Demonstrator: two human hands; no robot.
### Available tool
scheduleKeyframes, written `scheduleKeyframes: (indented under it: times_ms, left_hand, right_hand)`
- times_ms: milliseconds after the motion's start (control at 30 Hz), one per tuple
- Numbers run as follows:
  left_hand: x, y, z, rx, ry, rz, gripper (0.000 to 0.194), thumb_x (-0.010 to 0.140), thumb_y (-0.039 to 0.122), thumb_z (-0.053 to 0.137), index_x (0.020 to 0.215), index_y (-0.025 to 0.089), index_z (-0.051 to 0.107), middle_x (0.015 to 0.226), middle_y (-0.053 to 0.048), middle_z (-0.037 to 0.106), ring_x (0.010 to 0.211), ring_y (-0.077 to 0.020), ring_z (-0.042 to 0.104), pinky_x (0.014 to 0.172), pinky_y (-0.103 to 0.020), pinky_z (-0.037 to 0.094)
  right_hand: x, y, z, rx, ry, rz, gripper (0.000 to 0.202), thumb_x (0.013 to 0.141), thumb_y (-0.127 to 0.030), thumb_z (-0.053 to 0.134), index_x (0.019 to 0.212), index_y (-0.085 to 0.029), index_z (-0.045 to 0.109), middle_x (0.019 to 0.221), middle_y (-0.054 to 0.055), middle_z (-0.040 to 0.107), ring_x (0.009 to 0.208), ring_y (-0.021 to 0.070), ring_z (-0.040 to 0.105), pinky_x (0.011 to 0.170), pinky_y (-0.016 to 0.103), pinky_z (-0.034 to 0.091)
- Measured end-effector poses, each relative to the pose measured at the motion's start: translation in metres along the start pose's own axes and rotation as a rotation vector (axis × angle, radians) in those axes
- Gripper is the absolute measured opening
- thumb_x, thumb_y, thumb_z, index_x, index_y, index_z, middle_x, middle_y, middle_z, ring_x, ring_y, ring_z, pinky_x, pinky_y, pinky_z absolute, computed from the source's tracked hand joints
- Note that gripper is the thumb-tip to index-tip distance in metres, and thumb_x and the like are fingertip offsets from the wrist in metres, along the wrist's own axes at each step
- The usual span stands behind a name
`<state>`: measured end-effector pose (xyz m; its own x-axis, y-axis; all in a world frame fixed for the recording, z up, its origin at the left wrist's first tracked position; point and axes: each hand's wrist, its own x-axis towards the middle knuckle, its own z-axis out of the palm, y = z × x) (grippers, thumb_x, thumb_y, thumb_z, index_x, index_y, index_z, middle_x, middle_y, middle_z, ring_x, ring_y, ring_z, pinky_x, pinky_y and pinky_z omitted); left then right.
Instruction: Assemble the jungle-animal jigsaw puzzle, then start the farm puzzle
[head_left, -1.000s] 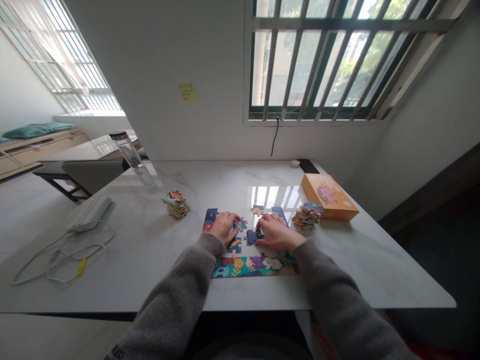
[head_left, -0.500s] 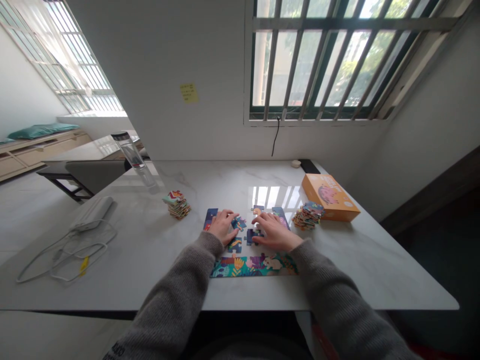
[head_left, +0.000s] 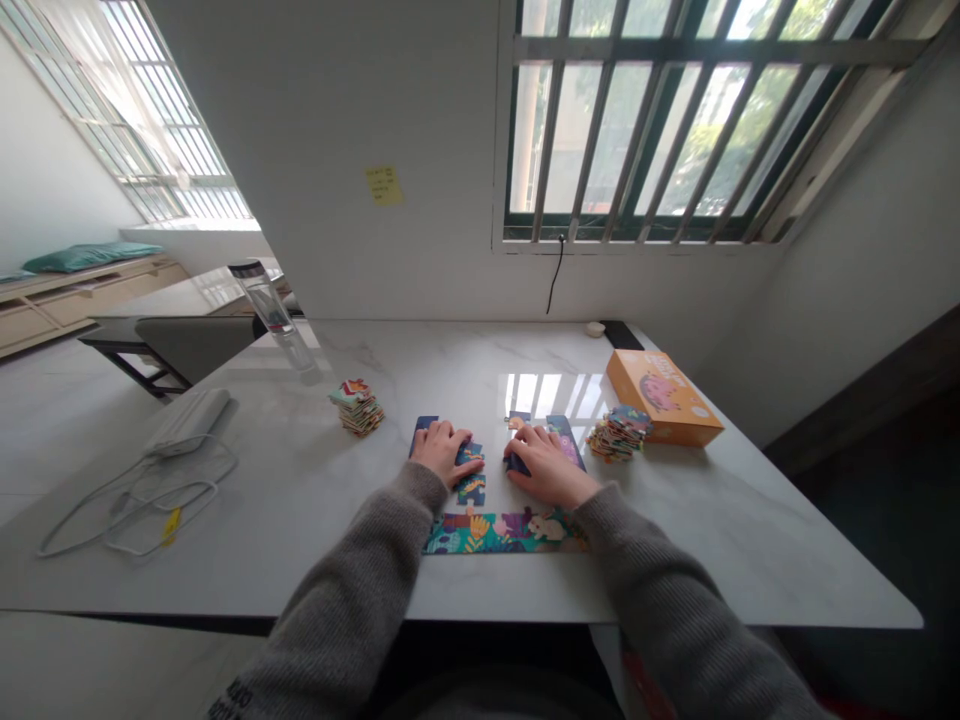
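My left hand (head_left: pixel 441 450) rests on the left side of a partly assembled jigsaw puzzle, its thumb and fingers closed about a dark blue puzzle piece (head_left: pixel 470 452). Just below lies another puzzle piece (head_left: pixel 471 489) with an orange pattern. My right hand (head_left: pixel 547 466) curls over a second dark blue puzzle piece (head_left: pixel 516 463), mostly hidden by the fingers. A joined bottom strip (head_left: pixel 495 533) with a white rabbit runs along the near side. Joined pieces (head_left: pixel 568 440) form the right edge, and a small piece (head_left: pixel 517 420) lies beyond my right fingers.
Stacks of puzzle pieces stand at left (head_left: pixel 358 408) and right (head_left: pixel 620 433). An orange box (head_left: pixel 664 397) sits behind the right stack. Farther left are a white device (head_left: pixel 187 422) with a looped cable (head_left: pixel 124 548) and a clear bottle (head_left: pixel 262 297). The table's front edge is near me.
My left hand has brought its piece down and left, against the pieces there. My right hand has drawn the dark piece right and away from me. The view has shifted slightly.
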<state>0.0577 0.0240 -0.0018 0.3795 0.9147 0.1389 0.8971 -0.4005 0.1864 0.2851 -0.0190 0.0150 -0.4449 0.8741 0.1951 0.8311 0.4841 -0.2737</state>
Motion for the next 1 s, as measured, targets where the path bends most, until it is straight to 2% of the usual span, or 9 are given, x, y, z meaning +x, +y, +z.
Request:
scheduleKeyframes:
  times_ms: [133, 267, 333, 500, 633, 733, 800, 900, 1000]
  left_hand:
    - [0.0, -0.001, 0.0, 0.011, 0.004, -0.004, 0.05, 0.086, 0.062, 0.06, 0.12, 0.025, 0.065, 0.111, -0.01, 0.059, 0.11, -0.0307, 0.049, 0.094, -0.044, 0.032]
    - [0.0, -0.003, 0.002, 0.05, 0.019, -0.022, 0.05, 0.09, 0.063, 0.054, 0.12, 0.025, 0.064, 0.114, -0.01, 0.058, 0.11, -0.0304, 0.048, 0.092, -0.043, 0.032]
    - [0.0, -0.003, 0.003, 0.06, 0.028, -0.024, 0.049, 0.091, 0.062, 0.052, 0.12, 0.025, 0.064, 0.114, -0.011, 0.059, 0.109, -0.0302, 0.047, 0.091, -0.042, 0.033]
    - [0.0, -0.005, 0.006, 0.03, 0.056, -0.005, 0.043, 0.092, 0.056, 0.053, 0.118, 0.024, 0.064, 0.113, -0.011, 0.06, 0.109, -0.031, 0.049, 0.09, -0.044, 0.034]
    - [-0.002, -0.007, 0.005, 0.007, 0.054, -0.007, 0.039, 0.09, 0.053, 0.058, 0.117, 0.026, 0.065, 0.114, -0.01, 0.06, 0.11, -0.0305, 0.05, 0.091, -0.043, 0.034]
    - [-0.003, -0.009, 0.002, -0.018, 0.039, -0.015, 0.033, 0.092, 0.044, 0.057, 0.118, 0.026, 0.065, 0.115, -0.009, 0.061, 0.111, -0.0302, 0.05, 0.092, -0.043, 0.035]
    - [-0.003, -0.012, 0.0, -0.041, 0.02, -0.022, 0.032, 0.093, 0.037, 0.054, 0.121, 0.026, 0.064, 0.116, -0.01, 0.061, 0.112, -0.0302, 0.051, 0.091, -0.043, 0.036]
    - [-0.003, -0.016, -0.004, -0.077, -0.009, 0.003, 0.033, 0.092, 0.028, 0.052, 0.123, 0.026, 0.064, 0.116, -0.009, 0.062, 0.112, -0.0296, 0.052, 0.09, -0.043, 0.037]
    - [-0.004, -0.018, -0.007, -0.098, -0.009, 0.048, 0.03, 0.091, 0.023, 0.051, 0.117, 0.026, 0.066, 0.113, -0.008, 0.063, 0.11, -0.0281, 0.054, 0.09, -0.043, 0.037]
  right_hand:
    - [0.001, -0.013, -0.003, 0.116, 0.049, -0.169, 0.021, 0.092, -0.026, 0.065, 0.113, -0.024, 0.068, 0.117, 0.009, 0.058, 0.113, 0.0259, 0.048, 0.1, 0.045, 0.04]
    - [0.0, -0.032, -0.001, 0.195, -0.072, -0.309, 0.02, 0.096, -0.026, 0.061, 0.112, -0.031, 0.072, 0.117, 0.006, 0.061, 0.109, 0.0229, 0.049, 0.1, 0.044, 0.04]
    - [-0.001, -0.037, 0.0, 0.173, -0.104, -0.301, 0.019, 0.097, -0.028, 0.061, 0.111, -0.032, 0.073, 0.118, 0.006, 0.061, 0.108, 0.0232, 0.049, 0.098, 0.043, 0.041]
    - [0.001, -0.037, 0.002, 0.076, -0.09, -0.227, 0.015, 0.091, -0.036, 0.069, 0.103, -0.027, 0.071, 0.115, 0.006, 0.061, 0.108, 0.0254, 0.049, 0.095, 0.043, 0.039]
    - [0.003, -0.031, 0.003, 0.023, -0.103, -0.168, 0.018, 0.091, -0.024, 0.066, 0.109, -0.024, 0.065, 0.11, 0.008, 0.061, 0.105, 0.0252, 0.049, 0.093, 0.04, 0.039]
    - [0.002, -0.028, 0.005, 0.008, -0.108, -0.151, 0.026, 0.09, -0.015, 0.06, 0.116, -0.02, 0.062, 0.107, 0.009, 0.06, 0.105, 0.0254, 0.048, 0.095, 0.04, 0.039]
    - [0.002, -0.027, 0.006, 0.013, -0.089, -0.143, 0.033, 0.09, -0.019, 0.062, 0.123, -0.019, 0.059, 0.111, 0.011, 0.058, 0.107, 0.0263, 0.047, 0.096, 0.04, 0.039]
    - [0.003, -0.025, 0.008, 0.025, -0.071, -0.14, 0.043, 0.091, -0.033, 0.066, 0.13, -0.019, 0.056, 0.115, 0.012, 0.056, 0.108, 0.0276, 0.047, 0.097, 0.042, 0.04]
    - [0.005, -0.024, 0.006, 0.021, -0.092, -0.146, 0.039, 0.089, -0.038, 0.069, 0.122, -0.019, 0.059, 0.115, 0.011, 0.055, 0.108, 0.0283, 0.048, 0.097, 0.043, 0.04]
